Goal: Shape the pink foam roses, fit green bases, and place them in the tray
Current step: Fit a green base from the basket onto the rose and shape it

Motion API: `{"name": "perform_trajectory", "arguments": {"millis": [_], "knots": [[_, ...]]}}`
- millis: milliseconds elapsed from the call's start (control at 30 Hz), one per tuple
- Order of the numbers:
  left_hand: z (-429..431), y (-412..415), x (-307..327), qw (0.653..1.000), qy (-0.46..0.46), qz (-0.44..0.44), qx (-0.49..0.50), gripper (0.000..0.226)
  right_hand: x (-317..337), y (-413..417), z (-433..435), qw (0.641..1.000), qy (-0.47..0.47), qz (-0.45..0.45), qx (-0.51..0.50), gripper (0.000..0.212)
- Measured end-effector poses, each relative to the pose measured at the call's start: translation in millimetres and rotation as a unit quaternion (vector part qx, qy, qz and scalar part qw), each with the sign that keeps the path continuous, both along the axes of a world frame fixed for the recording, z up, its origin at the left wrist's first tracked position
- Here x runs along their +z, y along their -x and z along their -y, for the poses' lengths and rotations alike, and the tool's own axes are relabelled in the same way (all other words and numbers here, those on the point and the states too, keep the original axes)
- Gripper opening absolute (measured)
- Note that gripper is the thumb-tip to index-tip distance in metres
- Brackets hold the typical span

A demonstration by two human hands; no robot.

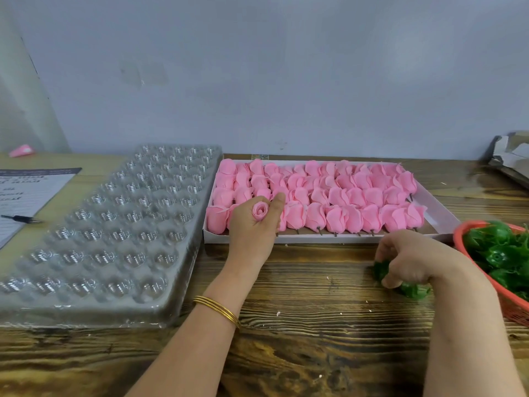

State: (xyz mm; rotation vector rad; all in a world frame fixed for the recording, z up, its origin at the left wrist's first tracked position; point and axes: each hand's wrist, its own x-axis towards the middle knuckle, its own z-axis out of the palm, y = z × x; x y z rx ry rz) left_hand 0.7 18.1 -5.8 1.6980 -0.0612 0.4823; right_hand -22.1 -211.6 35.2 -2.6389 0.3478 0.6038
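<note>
A strip of bare table (pixel 315 282) is lying open between the two forearms, in front of the white box (pixel 329 239). The clear tray (pixel 114 224) is bounding it on the left, and the red basket (pixel 512 308) is closing it on the right. The left hand (pixel 252 224), gripping a pink rose (pixel 260 210), is blocking the box's near-left corner. The right hand (pixel 412 259), gripping green bases (pixel 415 290), is narrowing the gap beside the basket. The tray's pockets are standing uncovered from above.

This looks like a small craft-assembly workshop. A worn wooden bench (pixel 315 325) against a bare wall (pixel 257 81) holds a box (pixel 329 239) of identical pink foam roses (pixel 337 196) in rows. A many-celled clear plastic tray (pixel 86 310) lies at left, a red basket (pixel 459 245) of green bases (pixel 498 253) at right, and a printed sheet (pixel 25 196) with a pen (pixel 23 219) far left.
</note>
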Motion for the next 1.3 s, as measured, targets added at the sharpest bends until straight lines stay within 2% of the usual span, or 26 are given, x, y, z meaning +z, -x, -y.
{"name": "perform_trajectory", "arguments": {"millis": [100, 233, 433, 633, 800, 967, 1067, 1300], "knots": [[1, 1, 1, 1.000, -0.001, -0.002, -0.004, 0.059, 1, -1, 1, 0.999, -0.014, 0.029, -0.025, 0.035], [1, 1, 1, 1.000, 0.000, -0.001, -0.011, 0.060, 1, -1, -7, 0.989, -0.069, 0.129, -0.025, 0.036], [1, 0, 0, 1.000, 0.002, -0.006, -0.023, 0.055, 3, 3, -31, 0.944, -0.188, 0.269, 0.046, 0.031], [1, -4, -6, 0.998, 0.043, -0.020, -0.032, 0.048, -3, -1, -66, 0.895, -0.304, 0.312, 0.091, 0.035], [-6, -6, 1, 0.984, 0.164, -0.048, -0.050, 0.057, -18, -3, -89, 0.895, -0.283, 0.319, 0.127, 0.040], [-11, -10, 3, 0.961, 0.264, -0.070, -0.052, 0.055, -30, -3, -106, 0.903, -0.247, 0.331, 0.120, 0.048], [-13, -12, 3, 0.951, 0.292, -0.083, -0.065, 0.050, -36, -2, -113, 0.903, -0.242, 0.334, 0.121, 0.043], [-11, -9, 7, 0.939, 0.307, -0.105, -0.117, 0.055, -40, -1, -123, 0.884, -0.266, 0.371, 0.099, 0.034]]}}
